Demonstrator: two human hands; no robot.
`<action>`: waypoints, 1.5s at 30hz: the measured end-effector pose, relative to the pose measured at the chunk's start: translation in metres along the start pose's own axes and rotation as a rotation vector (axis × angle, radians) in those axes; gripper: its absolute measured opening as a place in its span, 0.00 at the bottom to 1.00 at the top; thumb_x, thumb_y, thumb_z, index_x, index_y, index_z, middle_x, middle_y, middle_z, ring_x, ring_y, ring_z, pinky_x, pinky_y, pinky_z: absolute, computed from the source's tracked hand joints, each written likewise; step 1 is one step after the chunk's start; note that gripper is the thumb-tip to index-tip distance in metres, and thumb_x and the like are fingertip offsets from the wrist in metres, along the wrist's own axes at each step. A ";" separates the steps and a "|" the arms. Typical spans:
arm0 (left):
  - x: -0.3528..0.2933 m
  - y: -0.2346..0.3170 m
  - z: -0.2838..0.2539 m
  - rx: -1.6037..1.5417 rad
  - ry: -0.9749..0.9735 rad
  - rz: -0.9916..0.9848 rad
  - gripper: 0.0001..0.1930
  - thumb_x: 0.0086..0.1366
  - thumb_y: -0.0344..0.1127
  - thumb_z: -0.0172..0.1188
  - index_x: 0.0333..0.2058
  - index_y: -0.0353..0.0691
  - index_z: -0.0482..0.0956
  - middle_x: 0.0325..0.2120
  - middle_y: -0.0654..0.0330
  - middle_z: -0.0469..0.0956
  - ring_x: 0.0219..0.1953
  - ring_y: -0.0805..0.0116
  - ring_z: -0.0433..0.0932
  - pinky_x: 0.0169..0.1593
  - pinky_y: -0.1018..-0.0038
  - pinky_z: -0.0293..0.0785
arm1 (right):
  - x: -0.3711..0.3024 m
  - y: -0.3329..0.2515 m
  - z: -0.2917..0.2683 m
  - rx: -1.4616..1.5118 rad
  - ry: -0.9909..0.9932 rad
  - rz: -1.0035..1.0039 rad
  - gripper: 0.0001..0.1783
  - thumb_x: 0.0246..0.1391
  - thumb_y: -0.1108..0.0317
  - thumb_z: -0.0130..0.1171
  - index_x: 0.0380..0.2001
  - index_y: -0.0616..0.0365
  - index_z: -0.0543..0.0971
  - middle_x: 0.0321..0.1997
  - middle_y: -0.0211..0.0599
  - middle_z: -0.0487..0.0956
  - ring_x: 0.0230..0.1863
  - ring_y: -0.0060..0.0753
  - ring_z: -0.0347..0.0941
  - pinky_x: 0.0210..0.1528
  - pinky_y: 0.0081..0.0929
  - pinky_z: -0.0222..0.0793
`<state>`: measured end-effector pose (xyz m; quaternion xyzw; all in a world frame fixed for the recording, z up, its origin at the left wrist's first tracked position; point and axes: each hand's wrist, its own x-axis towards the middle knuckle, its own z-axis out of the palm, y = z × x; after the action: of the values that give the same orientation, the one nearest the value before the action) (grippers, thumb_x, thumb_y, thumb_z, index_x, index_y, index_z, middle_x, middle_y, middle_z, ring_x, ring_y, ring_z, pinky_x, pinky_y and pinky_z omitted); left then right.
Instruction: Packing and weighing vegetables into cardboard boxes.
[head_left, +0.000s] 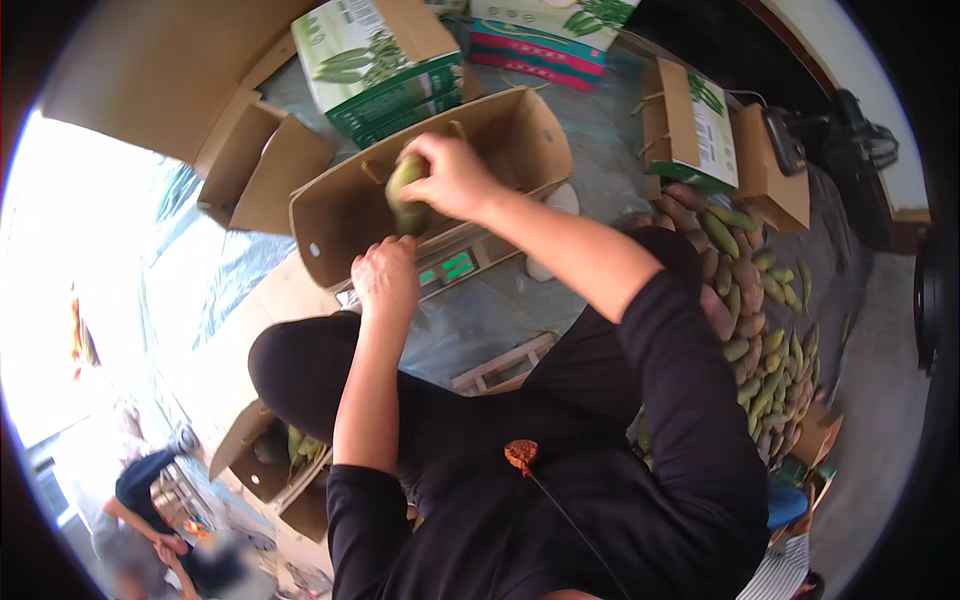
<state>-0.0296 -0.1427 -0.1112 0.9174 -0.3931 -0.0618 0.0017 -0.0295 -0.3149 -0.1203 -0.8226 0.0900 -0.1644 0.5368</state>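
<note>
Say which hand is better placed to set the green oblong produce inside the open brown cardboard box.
Probably the right hand: it grips the green oblong produce over the open brown cardboard box; the left hand is by its near rim.

Carton (535,135) open from above, walls (306,232) around, green box (350,55) beyond

Green oblong fruit (402,186), over open carton (505,132)
</note>
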 end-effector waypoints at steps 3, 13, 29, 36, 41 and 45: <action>0.004 0.004 -0.003 0.032 -0.074 -0.047 0.05 0.56 0.29 0.50 0.27 0.45 0.76 0.29 0.59 0.78 0.38 0.60 0.78 0.38 0.62 0.72 | 0.011 0.018 0.043 0.109 -0.018 0.184 0.24 0.28 0.71 0.72 0.34 0.61 0.76 0.32 0.41 0.77 0.35 0.34 0.74 0.38 0.28 0.70; 0.008 0.006 0.000 0.037 -0.030 -0.040 0.04 0.55 0.31 0.55 0.30 0.43 0.76 0.29 0.54 0.77 0.34 0.53 0.78 0.36 0.59 0.74 | 0.019 0.048 0.034 -0.842 -0.753 0.506 0.16 0.41 0.66 0.60 0.38 0.47 0.83 0.45 0.35 0.80 0.48 0.38 0.75 0.47 0.35 0.72; 0.011 -0.015 0.011 -0.065 0.010 0.030 0.12 0.53 0.34 0.59 0.35 0.33 0.77 0.29 0.44 0.78 0.34 0.45 0.77 0.38 0.60 0.72 | -0.156 0.003 -0.248 -0.133 0.108 0.189 0.22 0.48 0.59 0.62 0.46 0.59 0.76 0.42 0.41 0.80 0.43 0.32 0.76 0.44 0.28 0.71; 0.022 -0.022 0.020 -0.188 -0.019 0.073 0.14 0.53 0.33 0.59 0.35 0.29 0.76 0.29 0.43 0.78 0.33 0.47 0.78 0.39 0.62 0.72 | -0.446 0.142 -0.256 -0.721 0.369 0.749 0.10 0.46 0.64 0.57 0.30 0.57 0.78 0.33 0.45 0.76 0.38 0.48 0.74 0.41 0.40 0.69; 0.013 -0.031 0.016 -0.193 -0.016 0.076 0.15 0.53 0.33 0.59 0.37 0.28 0.76 0.30 0.43 0.79 0.33 0.48 0.79 0.39 0.62 0.72 | -0.581 0.169 -0.168 -0.481 0.056 1.340 0.18 0.47 0.54 0.56 0.32 0.59 0.80 0.37 0.47 0.78 0.41 0.51 0.74 0.43 0.43 0.70; 0.020 -0.016 0.026 -0.156 -0.046 0.066 0.18 0.54 0.34 0.59 0.40 0.28 0.76 0.33 0.43 0.79 0.36 0.48 0.78 0.42 0.62 0.71 | -0.655 0.154 -0.108 -0.494 -0.139 1.527 0.17 0.49 0.55 0.55 0.35 0.56 0.80 0.39 0.44 0.79 0.42 0.49 0.74 0.46 0.41 0.70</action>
<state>-0.0076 -0.1446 -0.1404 0.8995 -0.4168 -0.1133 0.0663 -0.6734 -0.2576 -0.3351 -0.6374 0.6275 0.3240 0.3081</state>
